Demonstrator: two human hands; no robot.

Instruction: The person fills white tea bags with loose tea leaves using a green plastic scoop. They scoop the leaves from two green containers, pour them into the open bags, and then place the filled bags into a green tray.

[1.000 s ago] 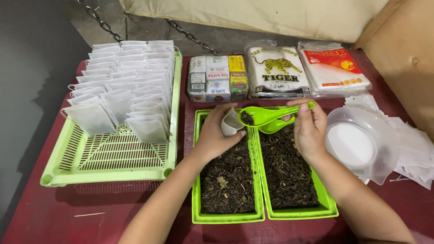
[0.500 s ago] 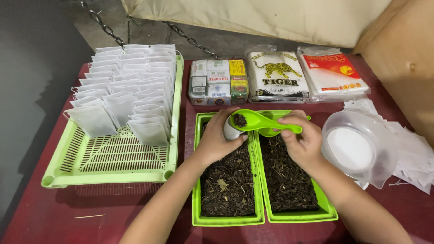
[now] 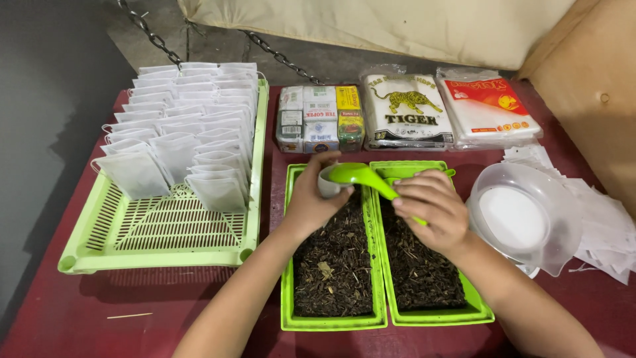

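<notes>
Right hand (image 3: 432, 205) fingers grip green scoop (image 3: 358, 175).

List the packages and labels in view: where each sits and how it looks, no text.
Block of small cartons: far edge of the table, behind the left green tray; boxes in green, white, yellow.
Clear-wrapped white pack: right of the cartons; flat, rectangular, with a yellow big-cat picture.
Red-and-white pack: farthest right in the row; flat, clear-wrapped, red top band.
No signs or screens visible.
</notes>
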